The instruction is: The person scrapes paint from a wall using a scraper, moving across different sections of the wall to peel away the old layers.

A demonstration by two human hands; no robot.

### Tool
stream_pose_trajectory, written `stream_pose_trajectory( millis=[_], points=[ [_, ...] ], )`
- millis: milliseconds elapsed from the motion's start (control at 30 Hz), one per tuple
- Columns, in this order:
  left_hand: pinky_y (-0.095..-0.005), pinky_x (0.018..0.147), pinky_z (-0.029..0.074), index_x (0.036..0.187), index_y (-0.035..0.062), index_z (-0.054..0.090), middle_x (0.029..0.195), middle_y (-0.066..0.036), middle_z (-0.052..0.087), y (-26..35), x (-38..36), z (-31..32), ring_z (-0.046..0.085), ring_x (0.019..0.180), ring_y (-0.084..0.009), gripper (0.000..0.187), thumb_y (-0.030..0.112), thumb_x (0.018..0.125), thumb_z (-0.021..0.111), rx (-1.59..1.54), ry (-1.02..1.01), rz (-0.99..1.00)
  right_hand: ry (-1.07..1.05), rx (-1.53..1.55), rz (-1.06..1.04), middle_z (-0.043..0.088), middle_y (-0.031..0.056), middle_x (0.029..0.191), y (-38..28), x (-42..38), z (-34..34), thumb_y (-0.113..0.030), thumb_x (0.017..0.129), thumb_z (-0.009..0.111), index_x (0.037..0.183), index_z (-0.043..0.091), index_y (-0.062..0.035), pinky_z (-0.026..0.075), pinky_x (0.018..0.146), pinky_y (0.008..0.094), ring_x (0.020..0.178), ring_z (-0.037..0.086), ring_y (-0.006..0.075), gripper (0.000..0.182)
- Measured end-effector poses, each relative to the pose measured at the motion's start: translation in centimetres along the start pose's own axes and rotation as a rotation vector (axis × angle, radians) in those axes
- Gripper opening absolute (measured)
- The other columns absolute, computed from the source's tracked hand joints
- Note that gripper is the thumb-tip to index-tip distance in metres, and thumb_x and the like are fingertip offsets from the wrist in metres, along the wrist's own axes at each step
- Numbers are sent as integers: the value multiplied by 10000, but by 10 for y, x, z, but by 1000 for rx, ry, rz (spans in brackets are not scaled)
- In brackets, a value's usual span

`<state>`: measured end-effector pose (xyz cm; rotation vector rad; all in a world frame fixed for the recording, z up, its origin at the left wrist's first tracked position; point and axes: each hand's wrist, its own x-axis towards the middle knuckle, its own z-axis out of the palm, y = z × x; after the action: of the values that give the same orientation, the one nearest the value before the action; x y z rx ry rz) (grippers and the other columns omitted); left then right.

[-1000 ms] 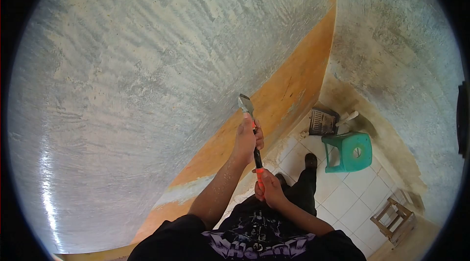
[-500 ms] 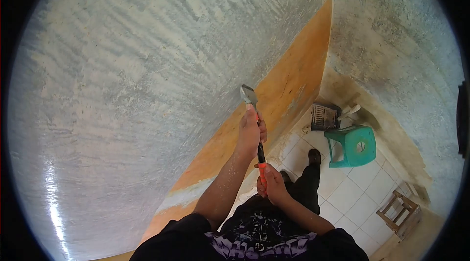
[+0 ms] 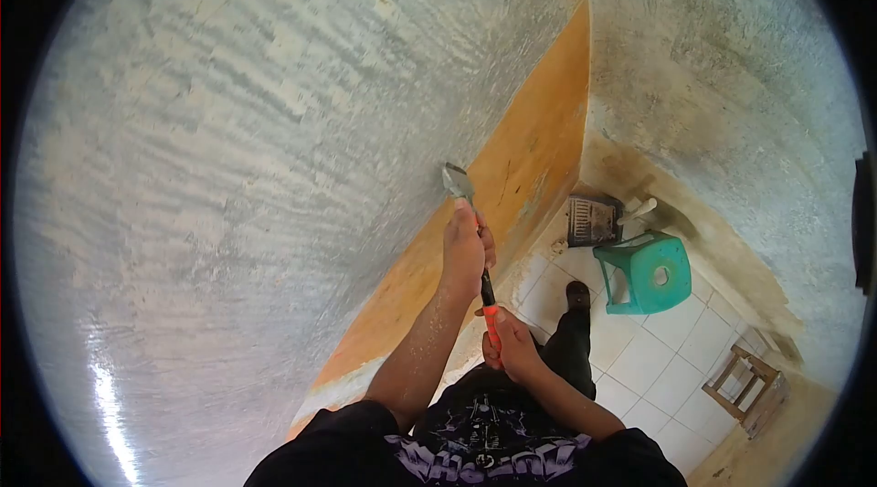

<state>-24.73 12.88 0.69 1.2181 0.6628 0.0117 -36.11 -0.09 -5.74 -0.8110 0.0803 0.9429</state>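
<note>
A scraper [image 3: 459, 180] with a flat metal blade and a black and orange handle lies across the middle of the view. My left hand [image 3: 464, 248] is wrapped round its upper part, just below the blade. Lower down, my right hand [image 3: 510, 346] grips the orange end of the handle. The blade is at the large wall [image 3: 274, 140], near the border between its grey, scraped surface and an orange painted band [image 3: 516, 158]. Whether the blade touches the wall I cannot tell.
A green plastic stool [image 3: 660, 275] stands on the white tiled floor [image 3: 671, 386] at the right. Behind it, a dark slotted crate [image 3: 594, 220] sits in the corner. A small wooden stool [image 3: 744, 388] is at the lower right. A second wall [image 3: 722, 76] rises on the right.
The wall corner, the stools and the crate have shifted slightly left in view. The blade appears slightly lower and further left. Both hands keep their hold on the scraper.
</note>
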Motion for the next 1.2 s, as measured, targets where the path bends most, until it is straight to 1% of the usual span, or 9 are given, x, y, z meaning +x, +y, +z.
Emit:
stream_pose_trajectory(
  millis=[433,533,600,733,833,933,1033,1133,1200],
  points=[
    [-268,383,267,827,111,411,549,27,348,12,44,62,284,400,-81,477,521,1044,299,-10,33,-49,25,-23,31,401,26,534,-65,16,-39,-434,1075,275,1257,489,-42,322,399,251,391,346,103,482],
    [-255,410,257,908,124,422,569,42,290,8,48,67,268,422,-72,508,612,1011,322,14,23,-23,13,-34,44,404,26,532,-76,16,-45,-450,1071,279,1253,496,-40,330,404,251,393,352,103,498],
    [-257,409,258,909,126,422,569,41,292,7,51,71,268,421,-73,506,611,1011,321,-12,30,-25,1,-47,58,407,25,538,-81,17,-52,-457,1069,283,1254,496,-38,337,409,253,401,358,101,505],
    [-258,409,259,907,130,429,566,41,291,4,53,75,265,421,-72,500,606,1014,319,-80,5,3,-3,-60,64,413,20,553,-88,16,-61,-460,1067,292,1252,498,-34,345,419,255,420,367,100,507],
    [-259,408,260,907,132,434,564,43,286,5,51,74,259,421,-70,496,602,1016,320,-121,-8,-24,8,-53,63,413,19,561,-85,17,-60,-455,1067,303,1250,499,-32,342,422,252,426,365,100,501],
    [-261,410,262,900,132,429,564,44,285,7,49,66,255,422,-71,493,596,1020,312,-83,-21,-52,9,-45,34,410,18,560,-81,14,-47,-461,1064,314,1252,499,-40,334,417,251,423,359,98,497],
    [-262,399,271,871,119,425,557,33,316,11,44,62,275,415,-76,491,579,1021,340,-113,-24,-66,14,-19,66,409,15,555,-74,13,-44,-466,1063,312,1255,497,-50,329,409,251,417,361,98,495],
    [-261,413,263,898,130,426,565,48,278,12,47,62,254,423,-71,508,612,1013,312,-96,-62,-60,36,-49,18,402,13,544,-73,13,-40,-476,1060,308,1258,495,-57,322,403,248,407,354,98,500],
    [-259,414,266,895,132,424,567,49,280,12,49,64,258,423,-72,511,620,1007,319,-48,-58,-42,40,-40,-3,394,13,536,-70,18,-40,-478,1060,306,1256,495,-54,319,399,248,400,348,98,503]
  ],
)
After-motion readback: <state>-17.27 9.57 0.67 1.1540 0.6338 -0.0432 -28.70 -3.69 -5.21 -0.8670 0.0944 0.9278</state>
